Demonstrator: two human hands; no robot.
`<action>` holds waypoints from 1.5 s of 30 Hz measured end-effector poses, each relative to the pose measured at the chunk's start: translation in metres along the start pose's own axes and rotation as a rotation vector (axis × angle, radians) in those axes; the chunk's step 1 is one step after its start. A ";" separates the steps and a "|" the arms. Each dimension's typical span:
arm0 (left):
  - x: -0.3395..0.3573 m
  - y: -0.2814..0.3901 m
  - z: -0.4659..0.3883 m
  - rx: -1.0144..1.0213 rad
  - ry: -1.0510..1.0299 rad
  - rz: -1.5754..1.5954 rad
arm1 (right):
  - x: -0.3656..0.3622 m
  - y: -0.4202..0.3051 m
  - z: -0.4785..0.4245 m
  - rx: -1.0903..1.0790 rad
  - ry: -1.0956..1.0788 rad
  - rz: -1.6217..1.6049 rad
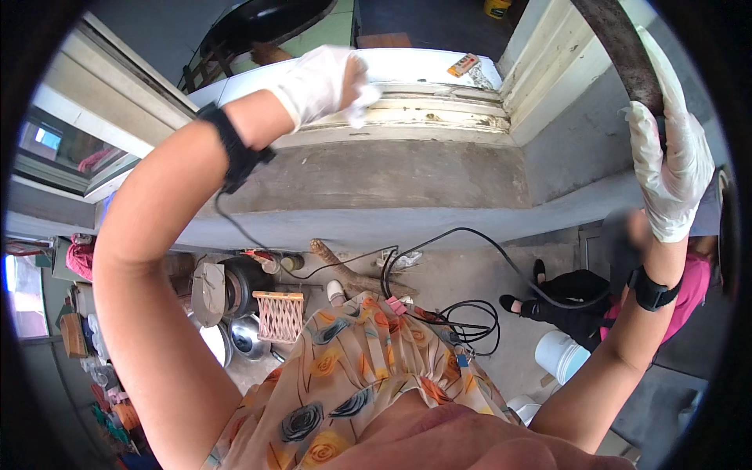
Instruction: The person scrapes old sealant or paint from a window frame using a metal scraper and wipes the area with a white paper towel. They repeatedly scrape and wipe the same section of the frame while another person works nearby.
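My left hand [329, 82], in a thin white glove, is above the white window sill at the upper middle. Motion blurs its fingers, where skin and a loose white scrap show; whether it holds anything cannot be told. Raised at the upper right, my right hand [675, 164] wears a similar glove. Its thumb and fingers lie on either side of a long, dark, worn metal strip [634, 53], whose dark narrow end runs into the palm. The strip's far end is out of view. Both wrists wear black straps, and a black cable runs from the left one.
A small orange-and-white packet [463, 64] lies on the sill beyond the window track [435, 111]. A large black wok [258, 23] stands behind. Below are a branch [346, 267], coiled cable [470, 329], a pink woven basket [280, 316], pots, a white bucket [561, 355] and another person [587, 288] at right.
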State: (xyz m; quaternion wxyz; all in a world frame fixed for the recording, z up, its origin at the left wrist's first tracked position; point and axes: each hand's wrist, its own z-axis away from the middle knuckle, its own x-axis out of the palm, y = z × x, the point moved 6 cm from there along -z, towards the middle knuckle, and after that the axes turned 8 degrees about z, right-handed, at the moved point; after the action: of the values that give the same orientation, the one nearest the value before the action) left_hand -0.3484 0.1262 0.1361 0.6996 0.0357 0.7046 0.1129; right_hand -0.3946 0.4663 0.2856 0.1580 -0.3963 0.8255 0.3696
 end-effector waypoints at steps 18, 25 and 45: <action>0.059 0.085 -0.053 0.227 0.152 0.091 | 0.002 0.004 0.010 0.044 0.097 -0.201; 0.014 0.098 -0.055 0.227 0.024 0.221 | 0.007 0.001 0.012 0.034 0.061 -0.158; 0.054 0.093 -0.066 0.147 -0.111 -0.060 | -0.005 -0.020 -0.021 0.084 0.136 -0.254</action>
State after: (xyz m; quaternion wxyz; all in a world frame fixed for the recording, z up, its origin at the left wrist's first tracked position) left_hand -0.4247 0.2210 0.1024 0.7361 0.0719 0.6719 0.0379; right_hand -0.3755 0.4452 0.2925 0.1636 -0.5147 0.7922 0.2842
